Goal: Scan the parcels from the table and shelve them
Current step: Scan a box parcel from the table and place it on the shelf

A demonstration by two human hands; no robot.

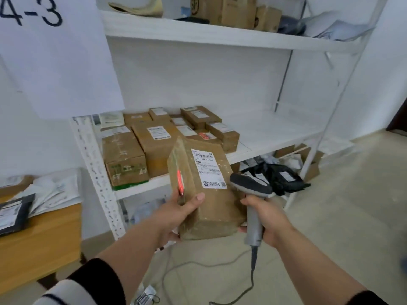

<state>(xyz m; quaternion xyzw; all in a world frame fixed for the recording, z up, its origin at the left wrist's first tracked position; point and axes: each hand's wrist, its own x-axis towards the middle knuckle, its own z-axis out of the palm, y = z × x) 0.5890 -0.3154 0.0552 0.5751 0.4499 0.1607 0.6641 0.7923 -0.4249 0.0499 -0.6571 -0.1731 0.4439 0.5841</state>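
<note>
The person stands in front of a white shelf unit (242, 38) with a brown cardboard parcel (204, 194) held up between the two hands. The left hand (176, 214) grips the parcel from its left side and underneath, the thumb (195, 200) pressed flat on the top face and the other fingers wrapped below, out of sight. A white shipping label (209, 168) with a barcode sits on the top face, and a strip of red tape (180, 183) runs along the left edge. The right hand (267, 221) is clenched round the grey handle of a barcode scanner (251, 183), whose dark head sits just beside the label's lower right corner, touching or nearly touching the parcel. A grey cable (253, 282) trails from the handle down to the floor (341, 216). Behind the parcel, the middle shelf (275, 130) carries a cluster of brown boxes (154, 139) on its left half, most with white labels. The top shelf holds more boxes (237, 12) and some pale bags. Under the middle shelf lie black bags (279, 175) and other packets. At the left, a wooden bench (44, 234) carries white and dark mail bags (44, 192). A paper sign (55, 51) reading 4-3 hangs at the upper left.
</note>
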